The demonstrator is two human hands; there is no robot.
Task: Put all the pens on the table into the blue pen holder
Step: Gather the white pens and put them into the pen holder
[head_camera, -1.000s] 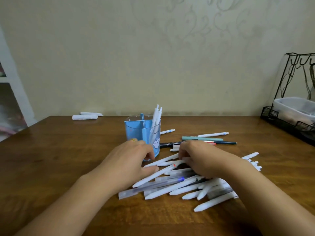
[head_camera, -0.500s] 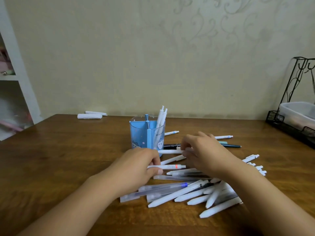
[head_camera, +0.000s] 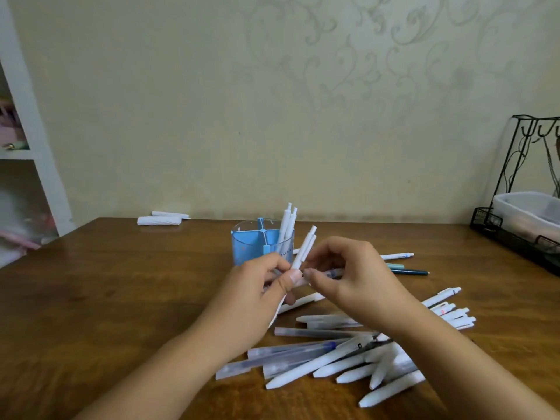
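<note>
Our left hand (head_camera: 266,286) pinches a slim white plastic pen (head_camera: 303,253) near the blue plastic pen holder (head_camera: 247,250), our right hand (head_camera: 348,274) grips another. Two stand inside; most still litter the brown wooden desk (head_camera: 121,298).

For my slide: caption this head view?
Left hand holds a white pen upright near the blue pen holder.

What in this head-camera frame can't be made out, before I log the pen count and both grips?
- Pile of pens: exact count unclear; pens overlap and the right forearm covers some.
- Right hand: holds a pen, mostly hidden by its fingers.
- White pen in the left hand: lower end hidden behind the hand.
- Blue pen holder: front wall hidden by the hands.
- Wire rack: cut off by the right edge.
</note>
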